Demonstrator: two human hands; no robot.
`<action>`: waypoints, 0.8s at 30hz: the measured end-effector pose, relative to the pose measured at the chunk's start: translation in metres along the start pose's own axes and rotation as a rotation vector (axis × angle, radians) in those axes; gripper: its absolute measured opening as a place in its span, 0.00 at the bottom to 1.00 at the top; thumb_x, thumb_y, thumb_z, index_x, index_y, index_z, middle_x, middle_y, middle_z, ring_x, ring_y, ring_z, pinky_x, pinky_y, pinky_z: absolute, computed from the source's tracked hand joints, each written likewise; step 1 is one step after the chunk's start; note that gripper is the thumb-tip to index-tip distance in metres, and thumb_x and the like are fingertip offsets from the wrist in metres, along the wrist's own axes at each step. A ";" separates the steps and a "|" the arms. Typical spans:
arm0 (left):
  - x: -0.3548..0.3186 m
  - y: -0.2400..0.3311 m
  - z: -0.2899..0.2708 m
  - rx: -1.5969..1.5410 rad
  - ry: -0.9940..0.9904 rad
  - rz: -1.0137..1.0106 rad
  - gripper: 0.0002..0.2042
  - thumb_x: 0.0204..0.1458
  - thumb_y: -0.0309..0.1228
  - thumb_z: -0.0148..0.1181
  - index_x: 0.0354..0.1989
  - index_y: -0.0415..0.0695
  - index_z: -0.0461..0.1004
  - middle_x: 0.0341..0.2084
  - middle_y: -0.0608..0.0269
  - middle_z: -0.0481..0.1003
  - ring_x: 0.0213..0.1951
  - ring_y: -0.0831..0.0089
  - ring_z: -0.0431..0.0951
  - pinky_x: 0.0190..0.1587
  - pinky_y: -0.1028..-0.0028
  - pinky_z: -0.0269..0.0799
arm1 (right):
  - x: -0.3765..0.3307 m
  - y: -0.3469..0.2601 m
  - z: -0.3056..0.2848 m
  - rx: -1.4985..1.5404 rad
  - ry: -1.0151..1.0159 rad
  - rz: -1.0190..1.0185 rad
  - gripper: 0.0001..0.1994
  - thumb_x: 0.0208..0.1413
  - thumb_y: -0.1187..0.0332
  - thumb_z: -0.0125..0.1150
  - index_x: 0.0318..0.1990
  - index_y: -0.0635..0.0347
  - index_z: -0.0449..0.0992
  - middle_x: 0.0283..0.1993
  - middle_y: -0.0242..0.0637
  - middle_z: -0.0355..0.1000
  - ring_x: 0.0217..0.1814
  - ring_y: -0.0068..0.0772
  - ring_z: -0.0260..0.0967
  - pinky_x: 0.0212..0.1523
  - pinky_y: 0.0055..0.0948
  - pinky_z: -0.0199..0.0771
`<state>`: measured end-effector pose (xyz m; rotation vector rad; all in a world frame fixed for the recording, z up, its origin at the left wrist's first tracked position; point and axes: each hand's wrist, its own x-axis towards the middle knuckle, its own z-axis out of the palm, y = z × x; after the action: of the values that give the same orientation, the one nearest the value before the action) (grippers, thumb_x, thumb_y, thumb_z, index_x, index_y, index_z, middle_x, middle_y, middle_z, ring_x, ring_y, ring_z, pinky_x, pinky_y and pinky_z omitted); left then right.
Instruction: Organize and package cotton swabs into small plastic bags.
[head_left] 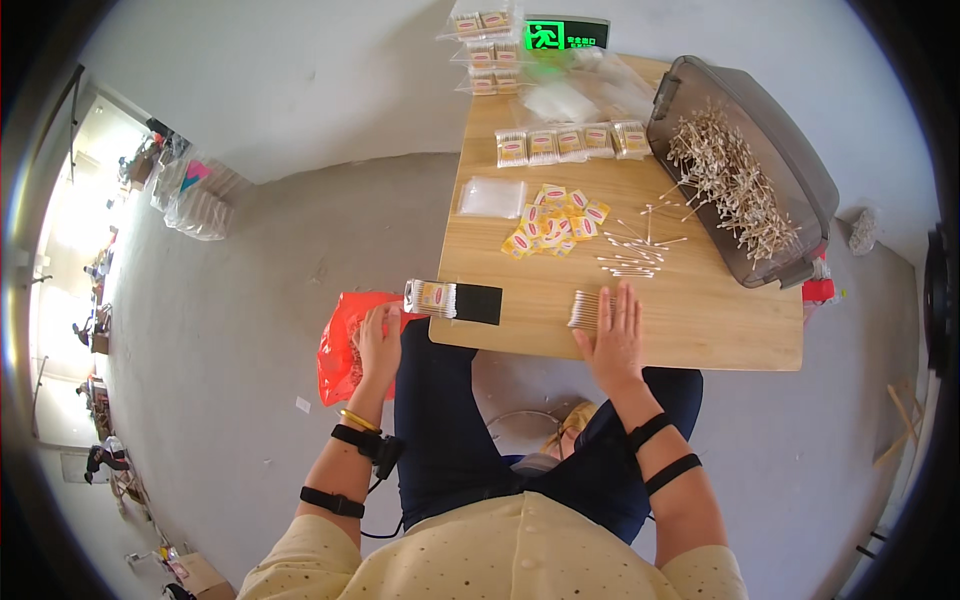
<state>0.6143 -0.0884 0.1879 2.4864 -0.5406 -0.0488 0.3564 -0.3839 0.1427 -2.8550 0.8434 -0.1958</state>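
Left grip (378, 342) is up by the counter's left corner, fingers bent, right at the end of a clear packet (432, 297) of cotton swabs with a yellow label inside. Can't tell if it's actually pinching the packet or just sitting against it. The packet pokes past the counter (530, 350) edge and butts up to a flat black block (479, 306). There's a red plastic bag (338, 350) below that hand.

Right grip (616, 340) is palm down with the fingers straight, nothing clutched, lying over the right part of a neat row of swabs (582, 309) near the front edge. Just behind that are some loose swabs (634, 256), kinda scattered, and left of those a messy pile of yellow labels (555, 226) next to a stack of clear bags (493, 197). Further back there's a line of filled packs (570, 144). Big grey see-through bin (800, 165) on the right is tipped toward the person, with a heap of swabs (725, 165) in it.
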 end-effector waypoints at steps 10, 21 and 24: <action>0.053 -0.044 0.053 -0.222 -0.052 -0.115 0.26 0.68 0.51 0.45 0.56 0.38 0.70 0.54 0.44 0.74 0.58 0.51 0.72 0.61 0.53 0.65 | 0.046 -0.148 0.027 0.065 -0.055 -0.199 0.37 0.68 0.45 0.41 0.77 0.61 0.48 0.81 0.52 0.37 0.85 0.48 0.28 0.81 0.51 0.26; 0.061 -0.007 0.090 -0.558 -0.223 -0.460 0.29 0.67 0.55 0.46 0.40 0.35 0.77 0.22 0.66 0.71 0.21 0.76 0.71 0.20 0.73 0.66 | 0.051 -0.155 0.041 0.064 0.025 -0.107 0.37 0.66 0.47 0.48 0.76 0.57 0.50 0.81 0.50 0.39 0.84 0.47 0.30 0.80 0.53 0.30; 0.062 -0.001 0.087 -0.635 -0.221 -0.525 0.28 0.67 0.55 0.47 0.40 0.37 0.77 0.22 0.68 0.71 0.19 0.78 0.69 0.20 0.74 0.64 | 0.053 -0.157 0.044 0.094 0.035 -0.117 0.38 0.64 0.48 0.51 0.76 0.57 0.51 0.81 0.50 0.40 0.84 0.47 0.32 0.80 0.54 0.33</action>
<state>0.6579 -0.1586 0.1206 1.9336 0.0647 -0.6069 0.4906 -0.2776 0.1335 -2.8215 0.6550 -0.2931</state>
